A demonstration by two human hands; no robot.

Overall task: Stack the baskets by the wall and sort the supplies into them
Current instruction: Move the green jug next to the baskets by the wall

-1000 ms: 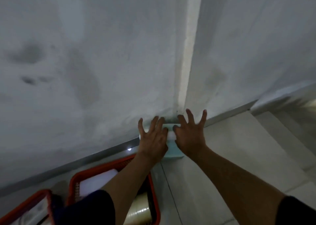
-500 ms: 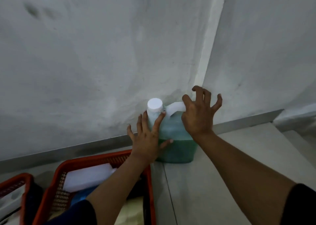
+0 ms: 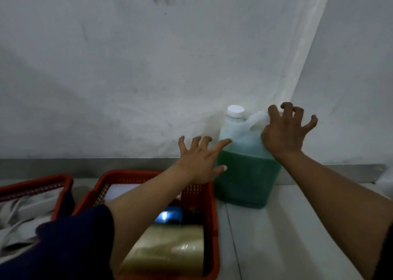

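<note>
Your right hand (image 3: pixel 284 134) arches over the shoulder and handle of the one jug (image 3: pixel 246 167), fingers spread and curled, the palm against the plastic; whether it actually grips the handle cannot be told. Your left hand (image 3: pixel 201 160) lies flat and splayed, fingers apart, its index tip and thumb touching the jug's left face. The jug stands upright on the pale floor (image 3: pixel 287 237), tucked into the corner of the wall (image 3: pixel 148 77), roughly half full of green liquid, with a single white cap (image 3: pixel 235 110) on top. Just left of it, under your left forearm, sits one of two red baskets (image 3: pixel 209 216), its rim almost touching the jug; inside are a white block, a blue item and a roll in clear wrap (image 3: pixel 168 250). The second red basket (image 3: pixel 61 186) sits further left, beside the first, holding pale cloth. Both baskets rest by the wall's metal skirting (image 3: pixel 85 165), side by side rather than stacked.
</note>
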